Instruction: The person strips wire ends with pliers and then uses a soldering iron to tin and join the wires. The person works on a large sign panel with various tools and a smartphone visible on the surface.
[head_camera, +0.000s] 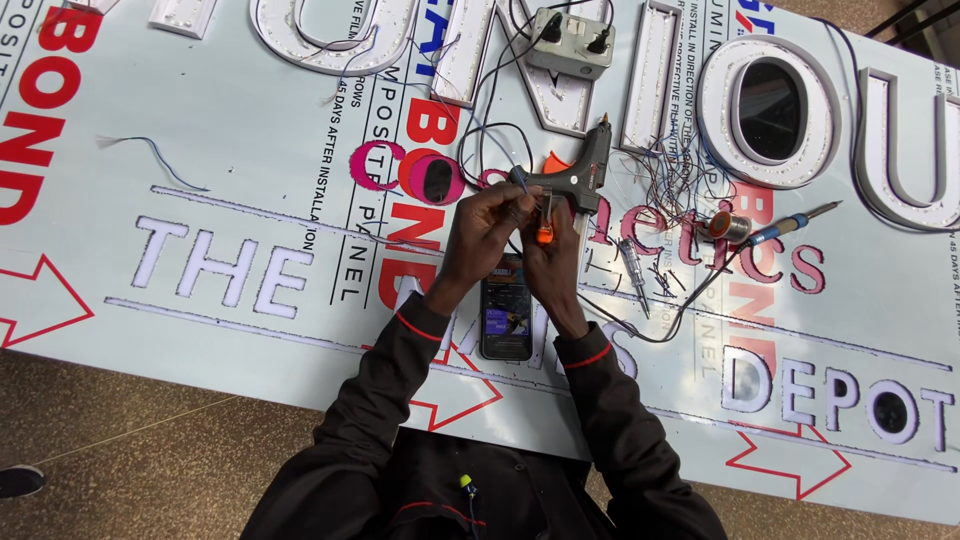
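My left hand (487, 222) pinches the end of a thin wire (497, 150) above a large white sign panel (230, 200). My right hand (548, 255) grips a small orange-handled tool (544, 222) and holds it against the wire end. Both hands meet just below a grey glue gun (580, 172) that lies on the panel. A smartphone (506, 318) with a lit screen lies flat under my wrists.
A soldering iron (790, 224) and a solder spool (730, 226) lie to the right, beside a tangle of thin wires (670, 165). A white power socket (570, 42) sits at the top. Raised white channel letters (770, 108) line the far edge. A loose blue wire (165, 165) lies left.
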